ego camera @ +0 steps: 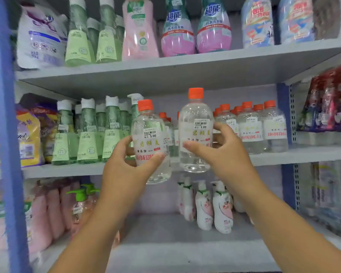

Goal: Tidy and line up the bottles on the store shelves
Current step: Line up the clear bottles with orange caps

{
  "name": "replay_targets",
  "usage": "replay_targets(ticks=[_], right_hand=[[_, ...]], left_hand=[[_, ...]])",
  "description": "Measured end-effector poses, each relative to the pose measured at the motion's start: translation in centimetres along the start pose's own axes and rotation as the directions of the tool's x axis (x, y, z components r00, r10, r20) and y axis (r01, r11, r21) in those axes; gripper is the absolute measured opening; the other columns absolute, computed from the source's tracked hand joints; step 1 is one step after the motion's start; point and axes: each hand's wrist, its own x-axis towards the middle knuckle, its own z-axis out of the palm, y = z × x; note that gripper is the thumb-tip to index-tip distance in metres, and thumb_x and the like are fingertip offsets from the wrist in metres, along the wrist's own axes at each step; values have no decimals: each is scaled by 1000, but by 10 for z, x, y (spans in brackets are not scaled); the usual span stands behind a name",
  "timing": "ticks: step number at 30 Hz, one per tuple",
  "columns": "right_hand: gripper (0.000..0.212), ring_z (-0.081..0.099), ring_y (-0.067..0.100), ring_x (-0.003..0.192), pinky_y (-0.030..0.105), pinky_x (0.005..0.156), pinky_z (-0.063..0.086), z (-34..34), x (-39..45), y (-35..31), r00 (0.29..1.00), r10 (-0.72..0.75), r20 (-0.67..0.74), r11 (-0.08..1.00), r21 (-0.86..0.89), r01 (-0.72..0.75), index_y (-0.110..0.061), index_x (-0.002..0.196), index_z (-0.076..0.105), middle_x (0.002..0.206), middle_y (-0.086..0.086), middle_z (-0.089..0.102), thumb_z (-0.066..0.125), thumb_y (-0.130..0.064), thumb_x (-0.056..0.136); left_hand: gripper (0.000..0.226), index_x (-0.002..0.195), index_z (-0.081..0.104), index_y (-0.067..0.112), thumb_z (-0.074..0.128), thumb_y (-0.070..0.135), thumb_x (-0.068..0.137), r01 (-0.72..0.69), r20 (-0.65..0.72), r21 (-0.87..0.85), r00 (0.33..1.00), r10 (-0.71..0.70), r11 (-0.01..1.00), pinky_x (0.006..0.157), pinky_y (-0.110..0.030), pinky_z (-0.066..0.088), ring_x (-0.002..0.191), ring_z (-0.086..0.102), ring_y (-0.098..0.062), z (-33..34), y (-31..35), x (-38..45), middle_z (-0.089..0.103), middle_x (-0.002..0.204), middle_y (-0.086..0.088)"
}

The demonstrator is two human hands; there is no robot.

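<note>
Left hand (126, 154) and right hand (222, 146) fingers each grasp a clear bottle (152, 142), mid-placement; next, set both behind fingers into shelf (77, 170) row.

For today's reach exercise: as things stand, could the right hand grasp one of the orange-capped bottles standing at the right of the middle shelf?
Probably not yet: the right hand already holds a clear bottle. The standing row beside it is unobstructed otherwise.
</note>
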Motion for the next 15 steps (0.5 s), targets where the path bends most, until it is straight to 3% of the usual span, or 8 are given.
replay_targets(ticks=[2,5,8,12,15], right_hand=[[62,70,-3,90,22,77,58,19,29,-7,998,-49,-50,998,-38,47,-36,123,57,103,-16,73,90,-41,71],[65,68,-3,93,20,78,55,41,65,-5,989,-92,-112,993,-79,84,-30,126,54,106,-17,70,89,-38,72],[59,66,1,92,16,72,50,58,88,8,982,-102,-161,981,-178,73,-29,119,56,109,-12,67,89,-39,72],[38,61,7,89,19,70,48,72,100,28,973,-107,-203,937,-349,31,-31,100,66,108,-5,59,87,-44,71],[31,61,5,84,26,69,49,78,102,38,963,-100,-250,914,-405,-10,-32,93,71,102,-10,60,83,-50,72]], left_hand=[[58,121,51,42,86,42,75,-20,1,11,1000,20,1000,61,-17,49,74,67,11,-1,-2,31,68,96,22],[74,137,50,37,86,45,74,-43,5,19,999,43,999,72,-28,54,82,66,4,5,-11,71,64,106,21],[72,137,51,34,86,43,75,-36,27,44,999,35,998,67,-24,49,82,59,8,16,-25,96,61,97,23],[73,135,52,33,86,46,72,-13,59,77,998,9,997,83,-37,57,84,65,-7,31,-43,114,60,91,22],[74,136,52,31,86,46,73,6,67,93,998,-12,996,76,-31,52,78,61,-5,40,-55,123,57,85,23]])
